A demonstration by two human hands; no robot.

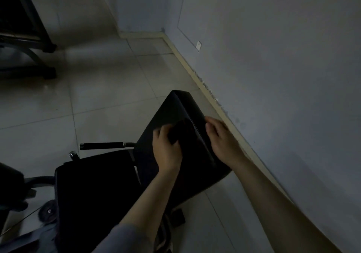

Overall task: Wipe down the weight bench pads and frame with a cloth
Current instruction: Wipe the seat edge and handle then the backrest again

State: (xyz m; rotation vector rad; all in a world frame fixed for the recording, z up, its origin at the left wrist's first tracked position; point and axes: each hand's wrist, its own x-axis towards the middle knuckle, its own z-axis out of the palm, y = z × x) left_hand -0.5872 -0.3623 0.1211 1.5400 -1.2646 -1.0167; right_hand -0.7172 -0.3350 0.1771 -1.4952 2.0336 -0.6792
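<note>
1. Black padding covers the back pad (pixel 175 115) of the weight bench. It sits low in the middle of the view, close to the grey wall (pixel 273 67) and the pale strip at the wall's foot.
2. The back pad is long and thin. Its long way runs from near the person up and away, and its far end (pixel 178 94) points toward the room corner. It looks tipped up, but the room is dark, so that is a guess.
3. The seat pad (pixel 93 174) is the darker block lower left, just beside the back pad.
4. The left hand (pixel 166 149) is on top of the back pad. Its fingers curl round a dark cloth (pixel 180 131) and press it on the pad. The hand looks smeared, so I think it is rubbing.
5. The right hand (pixel 220 137) is on the pad's right edge, on the wall side. Its fingers bend over that edge and grip it. I think it keeps the pad from wobbling while the other hand rubs.
6. A black handle bar (pixel 102 145) sticks out to the left of the pad. It is part of the frame, and no hand is on it.
7. The top of the pad is being cleaned. The seat and frame likely come later.
</note>
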